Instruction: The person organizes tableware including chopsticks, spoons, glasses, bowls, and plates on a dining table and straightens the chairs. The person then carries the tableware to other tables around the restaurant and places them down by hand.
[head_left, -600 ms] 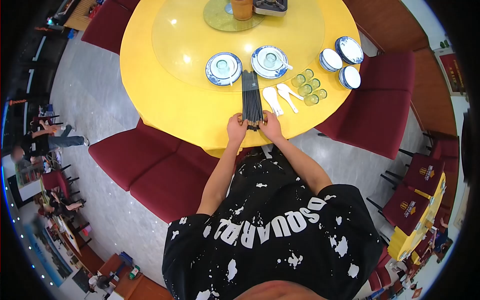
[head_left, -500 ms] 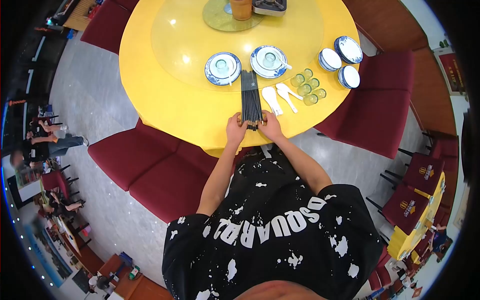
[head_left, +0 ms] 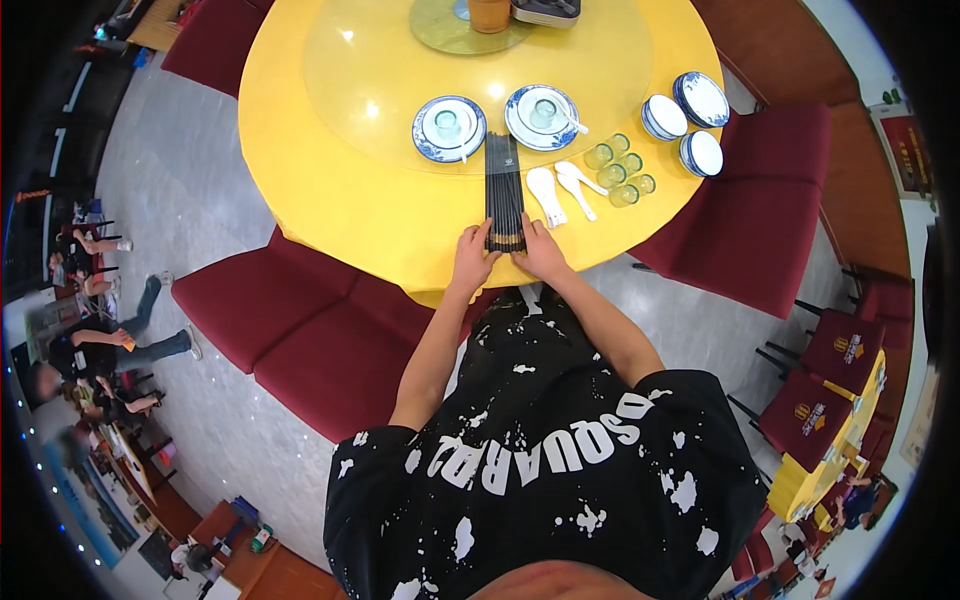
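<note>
A bundle of black chopsticks lies on the yellow tablecloth, its far end over the edge of the glass turntable. My left hand holds the bundle's near end from the left, and my right hand holds it from the right. Both thumbs are at the near tips, fingers along the sides. White spoons lie just right of the bundle. Beyond it are two blue-rimmed place settings, a left plate and a right plate, each with a bowl, a glass and a spoon.
Several green-tinted glasses stand right of the spoons, with stacked bowls and plates beyond. A wooden pot sits at the turntable's centre. Dark red chairs flank me. Another person walks at far left.
The chopsticks' near tips look more level, and my fingers have shifted a little forward along the bundle's sides. The view has moved slightly. At far left a person has stepped into a stride.
</note>
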`<state>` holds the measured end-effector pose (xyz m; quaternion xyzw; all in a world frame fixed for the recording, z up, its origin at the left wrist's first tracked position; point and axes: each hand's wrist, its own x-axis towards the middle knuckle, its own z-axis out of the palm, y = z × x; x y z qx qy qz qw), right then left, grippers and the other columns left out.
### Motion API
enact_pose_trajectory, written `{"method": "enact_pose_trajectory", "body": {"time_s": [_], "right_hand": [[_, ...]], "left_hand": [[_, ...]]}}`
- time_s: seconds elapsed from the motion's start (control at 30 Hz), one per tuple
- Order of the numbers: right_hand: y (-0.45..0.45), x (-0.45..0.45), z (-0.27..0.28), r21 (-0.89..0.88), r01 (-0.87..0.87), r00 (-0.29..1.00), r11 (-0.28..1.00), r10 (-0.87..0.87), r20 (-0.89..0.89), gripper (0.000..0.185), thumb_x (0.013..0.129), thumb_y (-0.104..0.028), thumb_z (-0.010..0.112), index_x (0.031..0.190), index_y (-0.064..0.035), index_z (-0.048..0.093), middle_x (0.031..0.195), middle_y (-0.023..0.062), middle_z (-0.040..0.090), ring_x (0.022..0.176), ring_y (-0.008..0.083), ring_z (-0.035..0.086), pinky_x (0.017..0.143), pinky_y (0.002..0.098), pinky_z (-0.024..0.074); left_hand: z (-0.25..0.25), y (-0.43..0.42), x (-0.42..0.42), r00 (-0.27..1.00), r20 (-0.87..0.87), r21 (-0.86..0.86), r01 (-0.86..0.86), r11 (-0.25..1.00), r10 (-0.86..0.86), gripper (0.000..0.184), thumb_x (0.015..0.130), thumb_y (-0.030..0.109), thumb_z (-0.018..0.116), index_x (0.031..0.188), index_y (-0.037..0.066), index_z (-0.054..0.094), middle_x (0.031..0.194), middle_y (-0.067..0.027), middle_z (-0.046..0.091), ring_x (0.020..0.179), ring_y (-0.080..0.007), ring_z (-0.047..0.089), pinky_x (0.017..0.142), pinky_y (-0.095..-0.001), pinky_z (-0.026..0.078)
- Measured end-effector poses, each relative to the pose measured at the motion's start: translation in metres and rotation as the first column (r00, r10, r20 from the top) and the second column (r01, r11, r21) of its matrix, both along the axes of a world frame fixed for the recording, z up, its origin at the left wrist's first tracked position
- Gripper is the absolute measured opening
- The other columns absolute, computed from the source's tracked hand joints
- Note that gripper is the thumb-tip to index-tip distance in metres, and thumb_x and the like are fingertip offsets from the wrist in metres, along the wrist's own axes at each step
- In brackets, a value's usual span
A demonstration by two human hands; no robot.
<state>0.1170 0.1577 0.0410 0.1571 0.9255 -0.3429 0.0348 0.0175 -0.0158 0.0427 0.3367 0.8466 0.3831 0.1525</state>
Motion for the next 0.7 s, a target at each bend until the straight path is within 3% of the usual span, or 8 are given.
{"method": "enact_pose_trajectory", "body": {"time_s": [0.27,0.47,0.57,0.7], "right_hand": [[-0.003,-0.002,0.006,-0.001,0.031,1.0,1.0,-0.031,0.003,0.102,0.071,-0.026,0.083,0.15,0.0077,0.027,0.116,0.0237,0.052,0.105,0.0381,0.059,0.089,0.0411,0.0524],[0.002,-0.001,0.015,-0.062,0.013,1.0,0.998,-0.012,0.026,0.097,0.074,-0.022,0.081,0.15,0.0058,0.028,0.118,0.0224,0.051,0.108,0.0386,0.058,0.093,0.0421,0.0512],[0.012,0.005,0.011,-0.095,-0.041,0.997,0.995,0.046,0.058,0.094,0.075,-0.016,0.079,0.152,0.0021,0.027,0.118,0.0211,0.05,0.108,0.0388,0.058,0.093,0.0426,0.0511],[0.02,0.009,-0.001,-0.121,-0.096,0.995,0.988,0.095,-0.011,0.089,0.077,-0.011,0.075,0.153,-0.0026,0.029,0.118,0.0197,0.049,0.105,0.0396,0.058,0.09,0.0428,0.0515]], "left_hand": [[0.002,-0.008,-0.013,0.978,0.195,0.036,0.068,0.997,-0.074,0.078,0.075,-0.003,0.075,0.146,0.009,0.046,0.12,-0.0158,0.054,0.095,-0.0284,0.058,0.087,-0.0363,0.052],[-0.003,-0.009,-0.013,0.98,0.18,0.059,0.081,0.995,-0.09,0.076,0.076,-0.002,0.075,0.146,0.01,0.047,0.121,-0.015,0.054,0.094,-0.0279,0.058,0.087,-0.0359,0.051],[-0.007,-0.012,-0.013,0.986,0.029,0.074,0.159,0.984,-0.162,0.068,0.077,0.0,0.075,0.141,0.014,0.056,0.119,-0.0154,0.054,0.095,-0.0281,0.058,0.088,-0.0365,0.051],[-0.008,-0.012,-0.011,0.986,0.061,0.053,0.152,0.987,-0.155,0.055,0.078,0.0,0.074,0.13,0.015,0.066,0.118,-0.0158,0.053,0.095,-0.0283,0.058,0.089,-0.037,0.05]]}}
